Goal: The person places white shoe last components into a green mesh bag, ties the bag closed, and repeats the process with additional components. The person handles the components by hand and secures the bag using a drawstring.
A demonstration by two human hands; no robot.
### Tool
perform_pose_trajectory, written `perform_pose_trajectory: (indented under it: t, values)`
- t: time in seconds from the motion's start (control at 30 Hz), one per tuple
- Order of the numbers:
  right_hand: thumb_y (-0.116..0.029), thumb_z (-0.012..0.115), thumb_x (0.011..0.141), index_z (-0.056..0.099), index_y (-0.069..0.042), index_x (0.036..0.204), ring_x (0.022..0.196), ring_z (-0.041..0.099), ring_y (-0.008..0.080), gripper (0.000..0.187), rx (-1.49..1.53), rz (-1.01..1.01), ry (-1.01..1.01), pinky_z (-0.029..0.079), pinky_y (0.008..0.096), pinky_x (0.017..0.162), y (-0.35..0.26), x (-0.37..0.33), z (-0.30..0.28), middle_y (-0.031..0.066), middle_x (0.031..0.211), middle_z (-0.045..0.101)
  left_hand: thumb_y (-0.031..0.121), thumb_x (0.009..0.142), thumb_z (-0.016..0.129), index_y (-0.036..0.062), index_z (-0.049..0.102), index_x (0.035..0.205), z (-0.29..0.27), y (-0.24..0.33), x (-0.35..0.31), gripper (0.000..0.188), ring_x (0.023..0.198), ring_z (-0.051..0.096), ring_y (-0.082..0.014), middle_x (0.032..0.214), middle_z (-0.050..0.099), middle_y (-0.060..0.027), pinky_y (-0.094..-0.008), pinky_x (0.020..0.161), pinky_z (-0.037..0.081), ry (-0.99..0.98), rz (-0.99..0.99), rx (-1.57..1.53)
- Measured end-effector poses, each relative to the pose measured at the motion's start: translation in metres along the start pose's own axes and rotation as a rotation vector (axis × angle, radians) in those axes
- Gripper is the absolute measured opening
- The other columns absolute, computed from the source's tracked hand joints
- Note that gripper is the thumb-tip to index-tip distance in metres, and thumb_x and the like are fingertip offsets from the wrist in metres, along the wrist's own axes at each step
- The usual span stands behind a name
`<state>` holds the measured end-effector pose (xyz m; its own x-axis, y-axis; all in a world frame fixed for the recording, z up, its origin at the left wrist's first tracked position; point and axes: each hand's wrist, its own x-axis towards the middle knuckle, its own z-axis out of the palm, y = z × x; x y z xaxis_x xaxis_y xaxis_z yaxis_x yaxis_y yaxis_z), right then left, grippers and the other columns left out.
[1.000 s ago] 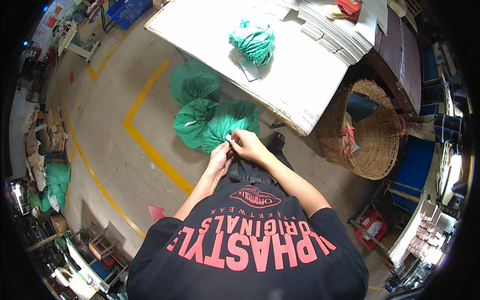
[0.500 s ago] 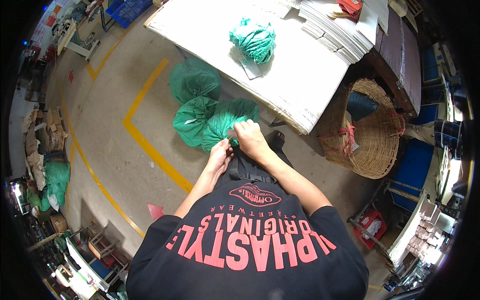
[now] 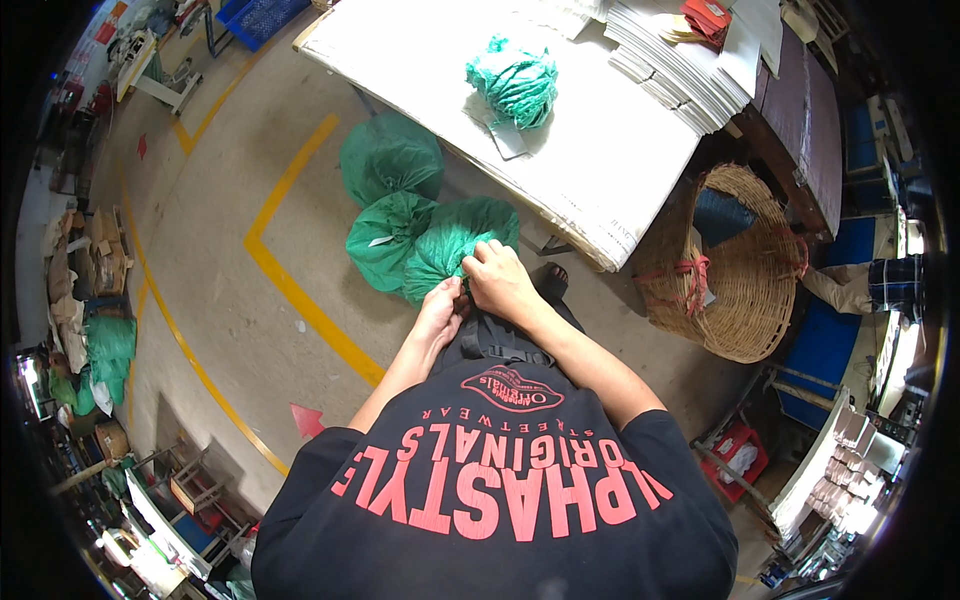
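Observation:
A full green plastic bag [image 3: 440, 255] stands on the floor before me, its top gathered toward my hands. My left hand [image 3: 440, 312] is closed in a pinch at the near side of this gathered top. Just to its right, my right hand [image 3: 498, 282] is closed too, fingertips bent down onto the bag's neck. The two hands nearly touch, and their fingers hide the exact spot they grip. Against the bag's left side leans another green bag [image 3: 385, 235], with a small white strip on it. Behind these sits a third green bag [image 3: 390, 155], beside the table.
A white-topped table [image 3: 590, 190] bears a bundled green plastic bag [image 3: 512, 82] and paper stacks [image 3: 670, 70]. To the right, a wicker basket [image 3: 745, 300] lies tilted. Yellow lines [image 3: 300, 280] mark the floor. A person's arm [image 3: 845, 288] shows at far right.
My right fingers have closed in toward the left ones at the bag's neck. The small greyish piece and thin yellowish strand between them no longer show. The bags have stayed put.

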<state>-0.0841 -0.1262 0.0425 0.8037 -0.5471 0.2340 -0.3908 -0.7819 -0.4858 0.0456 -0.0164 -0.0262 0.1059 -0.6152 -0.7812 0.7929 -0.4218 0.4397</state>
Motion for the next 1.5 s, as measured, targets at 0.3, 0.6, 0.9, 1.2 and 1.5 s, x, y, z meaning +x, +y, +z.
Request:
perform_pose_trajectory:
  t: [0.3,0.6,0.9,1.2,1.5]
  values:
    - [-0.014,0.068,0.081,0.062,-0.004,0.094,0.093,0.061,0.0326,0.017,0.072,0.014,-0.027,0.051,0.0437,0.078,0.003,0.001,0.008,0.0127,0.094,0.060,0.027,0.110,0.054,0.0189,0.062,0.108,-0.007,-0.006,0.011,0.012,0.074,0.051,-0.0085,0.088,0.058,0.0086,-0.0292,0.076,0.046,0.005,-0.014,0.000]
    - [-0.013,0.069,0.077,0.063,-0.006,0.095,0.098,0.060,0.0310,0.020,0.030,-0.010,-0.043,0.050,0.0433,0.078,0.004,0.002,0.012,0.0105,0.099,0.059,0.028,0.107,0.057,0.0191,0.066,0.118,-0.013,-0.002,0.013,0.017,0.093,0.063,-0.0108,0.106,0.069,0.0043,-0.0303,0.086,0.049,-0.124,-0.062,-0.051]
    - [-0.015,0.070,0.077,0.062,-0.007,0.088,0.092,0.061,0.0327,0.016,0.135,0.079,0.016,0.052,0.0455,0.075,0.008,0.004,0.018,0.0113,0.095,0.059,0.015,0.104,0.060,0.0166,0.059,0.129,-0.008,0.012,0.003,0.025,0.104,0.064,-0.0170,0.111,0.068,-0.0025,-0.0367,0.095,0.050,-0.156,-0.165,-0.261]
    - [-0.018,0.071,0.088,0.067,-0.008,0.092,0.094,0.065,0.0343,0.011,0.435,0.341,0.036,0.056,0.0452,0.076,0.005,0.000,0.013,0.0122,0.101,0.058,0.008,0.099,0.065,0.0179,0.054,0.135,-0.004,0.013,-0.001,0.039,0.113,0.062,-0.0156,0.122,0.063,0.0026,-0.0409,0.103,0.047,-0.204,-0.073,-0.221]
    - [-0.024,0.073,0.092,0.068,-0.010,0.095,0.095,0.067,0.0333,0.015,0.479,0.458,0.009,0.056,0.0454,0.080,-0.007,-0.001,0.003,0.0104,0.105,0.058,0.018,0.101,0.066,0.0214,0.051,0.138,-0.007,0.008,0.003,0.040,0.102,0.065,-0.0128,0.118,0.065,0.0036,-0.0353,0.090,0.052,-0.329,-0.084,-0.131]
